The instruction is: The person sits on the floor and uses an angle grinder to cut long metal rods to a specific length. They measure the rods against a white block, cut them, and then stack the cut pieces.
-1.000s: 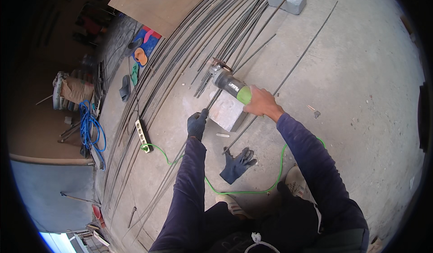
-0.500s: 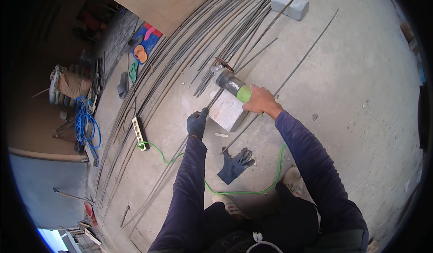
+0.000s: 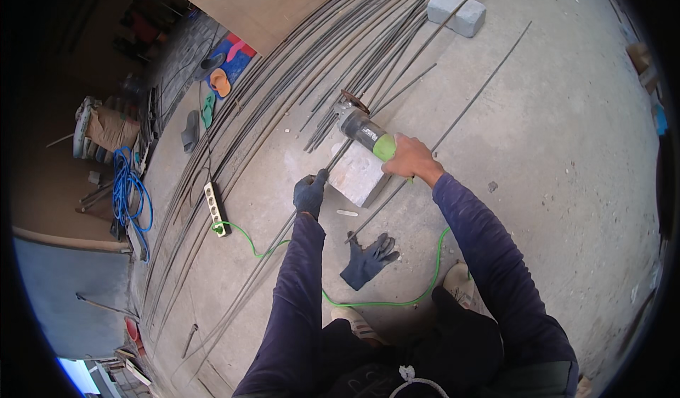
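Note:
My right hand (image 3: 414, 158), bare, grips the green and grey angle grinder (image 3: 365, 132), whose disc (image 3: 354, 99) is over the steel rods near a pale concrete block (image 3: 361, 182). My left hand (image 3: 309, 194), in a dark work glove, is wrapped round thin steel rods (image 3: 333, 158) that cross the block below the grinder; the exact contact of disc and rods is hard to make out. A loose dark glove (image 3: 363, 263) lies on the concrete floor between my arms, beside another single rod (image 3: 474, 93).
Many long rods (image 3: 269, 93) spread across the floor. A second block (image 3: 455, 12) and a plywood sheet (image 3: 248, 1) are at the top. A power strip (image 3: 214, 210), green cable (image 3: 368, 305), sandals (image 3: 219, 82), coiled blue hose (image 3: 124, 199) and stacked sacks (image 3: 106, 132) lie leftward.
The view has shifted slightly, bringing more of the right edge into sight. Both hands, the grinder and the held rods stay almost in place.

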Action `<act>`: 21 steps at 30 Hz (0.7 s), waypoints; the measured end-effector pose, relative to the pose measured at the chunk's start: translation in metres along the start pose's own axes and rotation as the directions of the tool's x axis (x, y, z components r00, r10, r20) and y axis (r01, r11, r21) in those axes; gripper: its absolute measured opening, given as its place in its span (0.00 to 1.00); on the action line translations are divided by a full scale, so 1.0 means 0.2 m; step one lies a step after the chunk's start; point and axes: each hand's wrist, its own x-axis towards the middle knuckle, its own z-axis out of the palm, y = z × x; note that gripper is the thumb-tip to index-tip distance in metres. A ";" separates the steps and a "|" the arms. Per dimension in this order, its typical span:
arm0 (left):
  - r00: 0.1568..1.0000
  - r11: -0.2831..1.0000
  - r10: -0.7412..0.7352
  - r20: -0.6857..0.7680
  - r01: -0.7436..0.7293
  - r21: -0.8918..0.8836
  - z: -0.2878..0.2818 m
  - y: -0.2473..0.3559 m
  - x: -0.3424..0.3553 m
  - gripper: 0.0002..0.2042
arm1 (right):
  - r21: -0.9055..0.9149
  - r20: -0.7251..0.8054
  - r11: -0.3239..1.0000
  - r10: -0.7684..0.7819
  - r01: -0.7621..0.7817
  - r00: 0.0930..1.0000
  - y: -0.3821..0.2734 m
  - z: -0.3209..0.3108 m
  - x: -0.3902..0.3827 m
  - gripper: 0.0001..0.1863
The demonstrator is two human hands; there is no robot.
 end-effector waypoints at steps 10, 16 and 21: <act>1.000 1.000 0.001 -0.023 -0.001 0.018 -0.01 0.01 -0.01 0.25 | 0.002 0.006 1.000 -0.002 0.002 1.000 -0.01 -0.01 0.00 0.35; 0.999 0.999 0.002 -0.034 -0.001 0.039 -0.01 0.00 -0.01 0.28 | 0.009 -0.012 1.000 -0.023 0.023 1.000 0.00 0.01 0.02 0.35; 1.000 0.998 -0.011 -0.024 0.012 0.068 -0.01 0.01 -0.01 0.29 | 0.004 0.017 1.000 0.003 -0.003 1.000 0.00 -0.01 0.01 0.35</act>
